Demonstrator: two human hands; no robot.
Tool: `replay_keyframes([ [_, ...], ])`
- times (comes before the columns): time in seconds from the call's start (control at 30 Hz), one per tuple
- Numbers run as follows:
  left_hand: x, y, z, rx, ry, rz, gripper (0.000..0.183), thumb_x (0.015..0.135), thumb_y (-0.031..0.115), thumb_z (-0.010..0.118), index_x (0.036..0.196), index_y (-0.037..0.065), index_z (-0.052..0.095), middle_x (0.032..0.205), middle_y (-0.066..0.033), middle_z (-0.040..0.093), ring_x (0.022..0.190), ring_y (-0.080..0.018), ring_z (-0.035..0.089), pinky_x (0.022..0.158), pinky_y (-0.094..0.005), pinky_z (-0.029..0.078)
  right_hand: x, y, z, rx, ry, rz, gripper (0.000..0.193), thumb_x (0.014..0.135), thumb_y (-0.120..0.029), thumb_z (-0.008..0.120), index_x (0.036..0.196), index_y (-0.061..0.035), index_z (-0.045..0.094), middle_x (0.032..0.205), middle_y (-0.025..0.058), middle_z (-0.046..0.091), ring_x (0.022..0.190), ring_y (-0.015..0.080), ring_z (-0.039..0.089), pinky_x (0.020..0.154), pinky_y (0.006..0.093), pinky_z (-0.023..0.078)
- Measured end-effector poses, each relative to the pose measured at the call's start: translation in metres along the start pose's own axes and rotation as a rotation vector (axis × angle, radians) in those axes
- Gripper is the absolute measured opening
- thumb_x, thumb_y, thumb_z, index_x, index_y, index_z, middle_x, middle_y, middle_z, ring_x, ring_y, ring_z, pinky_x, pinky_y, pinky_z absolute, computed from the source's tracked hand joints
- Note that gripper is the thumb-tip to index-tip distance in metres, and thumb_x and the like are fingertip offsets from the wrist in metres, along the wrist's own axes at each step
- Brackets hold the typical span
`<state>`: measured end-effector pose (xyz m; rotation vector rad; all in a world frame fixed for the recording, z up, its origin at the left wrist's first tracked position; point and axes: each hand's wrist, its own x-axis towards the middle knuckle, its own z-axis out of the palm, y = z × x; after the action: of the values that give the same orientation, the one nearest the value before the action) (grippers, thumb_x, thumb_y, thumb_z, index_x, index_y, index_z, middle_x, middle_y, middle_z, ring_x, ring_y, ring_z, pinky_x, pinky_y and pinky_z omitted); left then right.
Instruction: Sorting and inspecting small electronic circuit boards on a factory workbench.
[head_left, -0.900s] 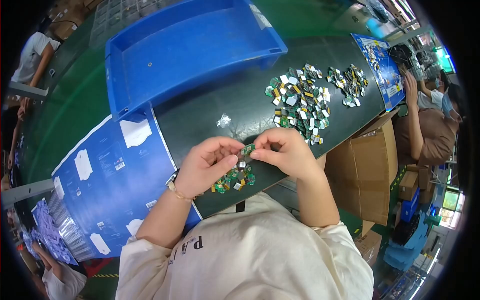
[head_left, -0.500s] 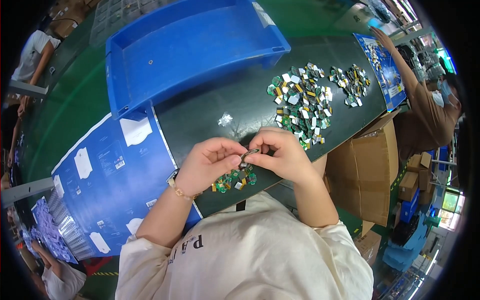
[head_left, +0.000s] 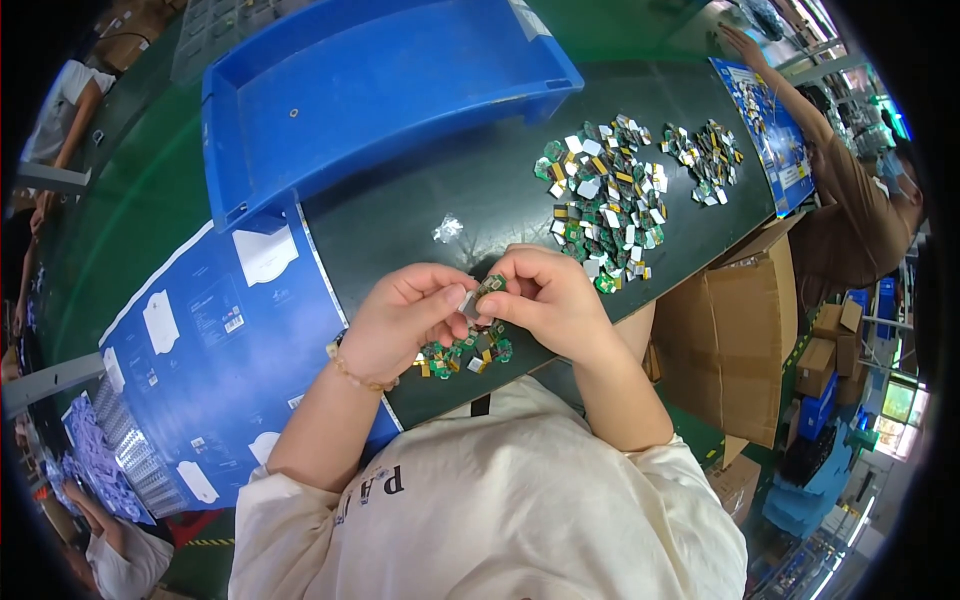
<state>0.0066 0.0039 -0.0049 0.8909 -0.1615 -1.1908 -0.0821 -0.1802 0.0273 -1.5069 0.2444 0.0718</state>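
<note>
Between my two hands is a small green circuit board [head_left: 491, 287] with a flat grey-white part [head_left: 470, 304] on it. My left hand [head_left: 415, 305] pinches the grey-white part between thumb and fingers. The green end is gripped by my right hand [head_left: 540, 297]. Just below my hands, a small heap of similar boards [head_left: 480, 352] lies near the table's front edge, partly hidden by my left fingers. A large pile of green, white and gold boards [head_left: 605, 195] spreads to the right, with a smaller pile [head_left: 706, 160] beyond it.
An open blue bin [head_left: 370, 110] stands at the back, a small ring inside. Blue printed sheets [head_left: 230, 370] cover the left of the dark table. A crumpled clear scrap [head_left: 448, 229] lies ahead of my hands. An open cardboard box [head_left: 725, 335] is at right; a co-worker's arm [head_left: 800, 105] reaches beyond.
The board has turned so that its green face and grey-white part show more. Both hands have shifted slightly away from my body. The co-worker's arm at right has moved too.
</note>
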Motion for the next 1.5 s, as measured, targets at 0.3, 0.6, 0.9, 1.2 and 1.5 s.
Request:
replay_keyframes([
  [0.3,0.002,-0.003,0.0,0.001,0.048,0.007,0.019,0.096,0.014,0.056,0.109,0.002,0.063,0.09,-0.0063,0.068,0.072,-0.0079,0.064,0.064,-0.0198,0.053,0.002,0.006,-0.002,-0.297,0.063,-0.121,0.015,0.077,-0.008,0.077,0.078,-0.0025,0.063,0.07,-0.0058,0.047,0.059,0.0011,0.039,0.051,0.0194,0.031],
  [0.6,0.002,-0.002,0.0,0.014,0.054,0.015,0.02,0.096,0.014,0.056,0.109,0.001,0.063,0.091,-0.0071,0.068,0.073,-0.0085,0.064,0.067,-0.0204,0.053,0.003,0.004,0.0,-0.438,0.111,-0.241,0.017,0.074,-0.01,0.079,0.077,-0.0029,0.064,0.066,-0.0017,0.047,0.06,0.0083,0.041,0.053,0.0246,0.032],
  [0.9,0.002,-0.004,0.002,0.007,0.07,0.028,0.02,0.096,0.015,0.056,0.108,0.001,0.063,0.09,-0.0061,0.068,0.072,-0.0078,0.062,0.067,-0.0207,0.052,0.003,0.002,0.003,-0.466,0.142,-0.242,0.019,0.072,-0.01,0.08,0.074,-0.0028,0.062,0.063,-0.0007,0.046,0.06,0.0117,0.043,0.053,0.0266,0.034],
  [1.2,0.001,-0.006,0.003,0.138,0.208,0.082,0.02,0.094,0.019,0.06,0.101,0.001,0.065,0.086,-0.0039,0.068,0.07,-0.0076,0.062,0.066,-0.0209,0.052,0.006,-0.001,0.008,-0.612,0.225,-0.294,0.022,0.069,-0.015,0.081,0.074,-0.0051,0.062,0.065,0.0015,0.05,0.06,0.0149,0.048,0.053,0.0284,0.038],
  [1.5,0.001,-0.003,0.004,0.199,0.254,0.076,0.021,0.094,0.02,0.06,0.098,0.0,0.066,0.086,-0.005,0.068,0.073,-0.009,0.064,0.067,-0.0214,0.052,0.011,-0.003,0.006,-0.751,0.218,-0.382,0.025,0.067,-0.018,0.082,0.076,-0.0064,0.063,0.067,0.0039,0.054,0.062,0.019,0.055,0.055,0.0303,0.043],
])
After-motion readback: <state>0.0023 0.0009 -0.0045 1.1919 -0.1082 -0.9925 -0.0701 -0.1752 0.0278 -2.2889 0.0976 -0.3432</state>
